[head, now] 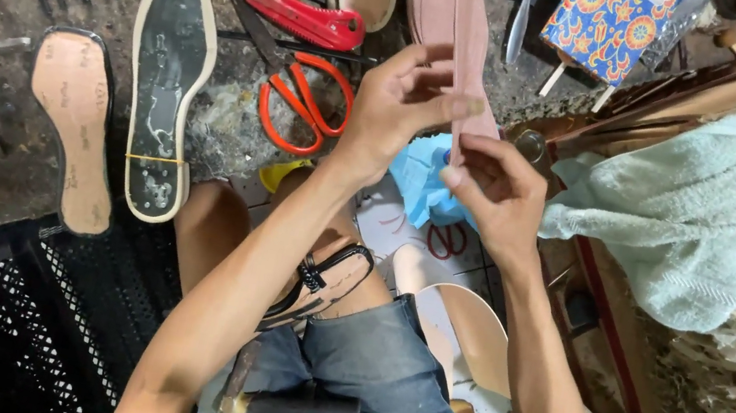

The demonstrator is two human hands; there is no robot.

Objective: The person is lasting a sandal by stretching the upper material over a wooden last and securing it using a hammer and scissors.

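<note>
Both my hands hold a long pink suede shoe piece (453,10) upright above the cluttered workbench. My left hand (402,102) pinches its edge from the left, thumb and fingers closed on it. Just below, my right hand (491,193) grips the piece's lower end between fingertips. A strappy sandal upper (325,280) rests on my knee, and a hammer (292,407) lies across my lap.
Orange-handled scissors (305,105) and a red-handled cutter (305,19) lie left of my hands. A black sole with a cream rim (164,95) and a tan insole (72,124) sit further left. A pale green towel (678,221) is at right, a black crate (35,319) bottom left.
</note>
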